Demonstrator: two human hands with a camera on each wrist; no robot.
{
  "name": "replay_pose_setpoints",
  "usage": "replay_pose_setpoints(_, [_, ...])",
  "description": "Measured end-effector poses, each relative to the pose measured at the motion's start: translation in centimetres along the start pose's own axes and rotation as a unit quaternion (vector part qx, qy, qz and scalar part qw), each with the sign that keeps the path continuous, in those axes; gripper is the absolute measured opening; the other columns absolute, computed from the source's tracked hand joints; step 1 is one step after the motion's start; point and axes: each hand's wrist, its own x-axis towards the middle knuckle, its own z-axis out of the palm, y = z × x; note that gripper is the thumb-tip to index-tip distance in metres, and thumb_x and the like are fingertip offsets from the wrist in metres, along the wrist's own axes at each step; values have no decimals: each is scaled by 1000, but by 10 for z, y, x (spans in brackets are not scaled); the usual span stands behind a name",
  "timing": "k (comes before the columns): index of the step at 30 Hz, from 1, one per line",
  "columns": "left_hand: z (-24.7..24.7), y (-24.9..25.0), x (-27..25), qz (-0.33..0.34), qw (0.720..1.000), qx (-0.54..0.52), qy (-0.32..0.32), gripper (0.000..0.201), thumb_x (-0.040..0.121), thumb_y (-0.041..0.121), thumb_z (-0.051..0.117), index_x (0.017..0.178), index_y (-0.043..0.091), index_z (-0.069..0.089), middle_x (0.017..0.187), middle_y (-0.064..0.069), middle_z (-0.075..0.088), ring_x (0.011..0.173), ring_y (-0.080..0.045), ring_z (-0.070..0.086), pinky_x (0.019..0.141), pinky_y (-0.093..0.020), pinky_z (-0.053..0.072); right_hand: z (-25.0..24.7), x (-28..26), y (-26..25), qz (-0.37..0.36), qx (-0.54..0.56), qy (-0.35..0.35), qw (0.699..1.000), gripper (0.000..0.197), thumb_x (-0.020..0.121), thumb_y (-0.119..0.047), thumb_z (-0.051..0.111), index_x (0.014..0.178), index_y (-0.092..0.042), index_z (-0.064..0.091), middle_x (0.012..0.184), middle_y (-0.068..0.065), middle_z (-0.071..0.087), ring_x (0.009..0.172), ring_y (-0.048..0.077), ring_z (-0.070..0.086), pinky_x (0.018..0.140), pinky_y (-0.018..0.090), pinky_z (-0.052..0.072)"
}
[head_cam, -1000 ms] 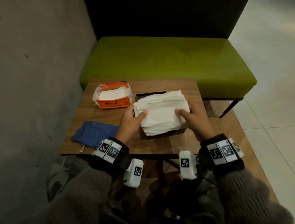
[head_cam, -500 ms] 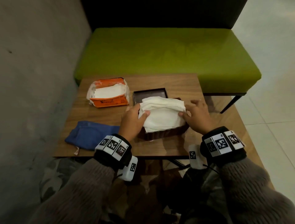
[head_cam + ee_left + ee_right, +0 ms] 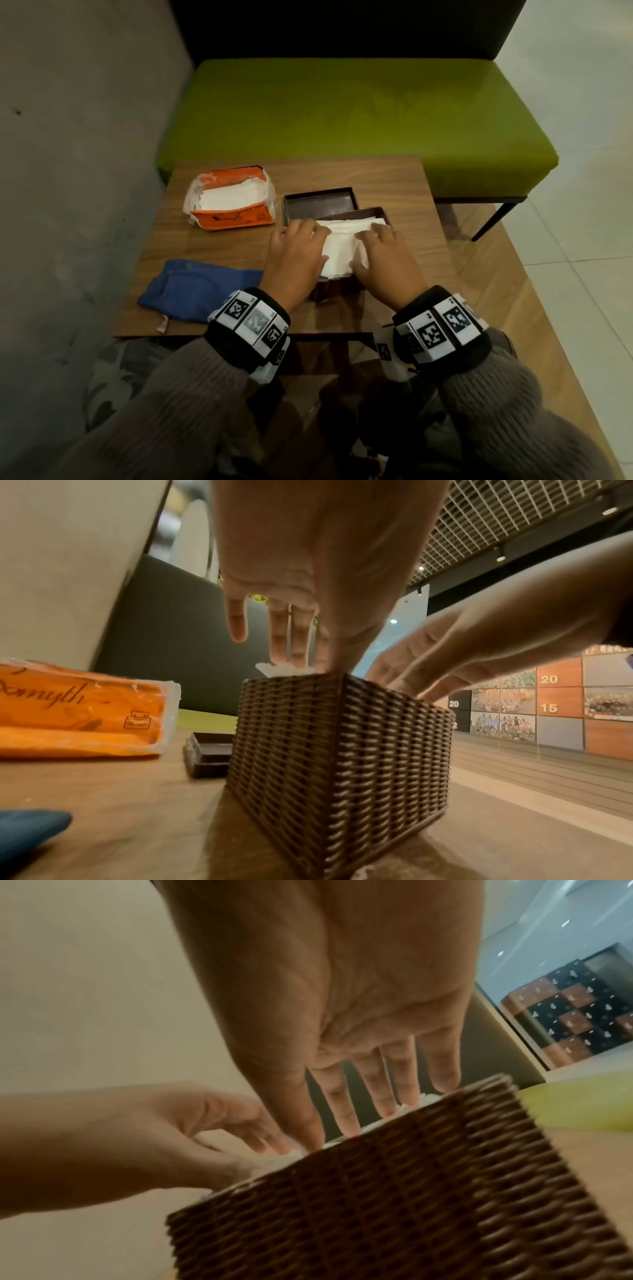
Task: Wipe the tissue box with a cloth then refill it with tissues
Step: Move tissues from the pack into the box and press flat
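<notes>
A brown woven tissue box stands on the wooden table, with a stack of white tissues sitting in its open top. My left hand lies on the left part of the stack, fingers straight and pressing down. My right hand presses the right part the same way. In the left wrist view the fingertips touch the tissues just above the rim of the box. In the right wrist view my straight fingers reach into the box.
The dark box lid lies upturned just behind the box. An opened orange tissue pack sits at the back left, and a blue cloth lies at the front left. A green bench stands beyond the table and a grey wall runs along the left.
The tissue stack has sunk lower into the box. Both hands moved from gripping its sides to lying flat on top of it.
</notes>
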Motion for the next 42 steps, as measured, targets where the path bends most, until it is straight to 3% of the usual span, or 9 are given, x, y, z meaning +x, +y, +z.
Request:
replay_pose_setpoints(7, [2, 4, 10, -41, 989, 52, -134, 32, 90, 25, 54, 123, 24, 56, 128, 4, 55, 129, -21, 32, 102, -49, 23, 4, 6, -10, 8, 27, -45, 999, 58, 94, -31, 54, 147, -27, 33, 160, 12, 11, 146, 31, 10, 115, 44, 23])
replay_pose_setpoints(18, [10, 5, 23, -39, 968, 88, -230, 32, 88, 24, 56, 120, 29, 54, 117, 3, 59, 125, -21, 33, 103, -59, 21, 12, 20, -14, 58, -42, -179, 981, 61, 96, -54, 37, 151, -33, 22, 162, 9, 4, 147, 38, 4, 116, 50, 19])
replay_pose_setpoints(21, [4, -2, 14, -27, 990, -8, -137, 33, 88, 32, 55, 121, 29, 55, 123, 6, 56, 120, -19, 37, 99, -43, 29, 4, 9, -17, 50, 6, -146, 988, 61, 96, -54, 40, 150, -31, 26, 162, 9, 6, 147, 36, 6, 115, 49, 21])
replay_pose_setpoints(24, [-17, -35, 5, -121, 981, -148, 27, 20, 89, 29, 54, 108, 26, 62, 112, 5, 62, 108, -21, 46, 88, -38, 39, -1, -8, -17, 19, 43, -98, 994, 61, 95, -54, 42, 150, -33, 27, 161, 9, 12, 147, 32, 8, 117, 44, 17])
replay_pose_setpoints(27, [-26, -99, 14, -197, 967, -154, 55, 14, 88, 17, 57, 99, 18, 65, 104, -6, 65, 100, -27, 54, 84, -41, 45, 6, -16, -15, -15, -5, -117, 993, 63, 94, -60, 39, 150, -35, 25, 160, 9, 16, 148, 29, 10, 119, 47, 11])
replay_pose_setpoints(31, [-30, -164, 34, -235, 946, -210, 80, 14, 85, 5, 61, 98, 6, 66, 95, -14, 66, 81, -22, 57, 72, -26, 40, 19, -17, -18, -25, -50, -122, 991, 66, 91, -70, 20, 147, -37, 30, 160, 7, 16, 148, 26, 12, 117, 54, 3])
replay_pose_setpoints(35, [-7, -190, 56, -184, 962, -190, -72, 34, 79, 10, 72, 111, 5, 63, 114, -14, 63, 105, -28, 58, 92, -34, 44, 32, -14, -15, -26, -77, -110, 991, 125, 48, -79, -41, 144, -44, 31, 160, 4, 17, 147, 23, 15, 117, 54, 4])
replay_pose_setpoints(38, [9, -189, 70, -150, 966, -85, -191, 53, 80, 21, 71, 129, 11, 53, 135, -11, 52, 127, -27, 45, 106, -33, 31, 35, -13, -12, -24, -71, -108, 991, 128, 45, -79, -43, 142, -45, 33, 160, 3, 19, 147, 23, 16, 117, 53, 4])
replay_pose_setpoints(42, [29, -184, 75, -122, 957, 1, -263, 59, 83, 26, 66, 137, 13, 44, 139, -10, 48, 128, -26, 43, 104, -31, 31, 36, -14, -13, -20, -60, -94, 994, 122, 52, -81, -39, 139, -45, 39, 158, 4, 26, 145, 24, 22, 116, 54, 8])
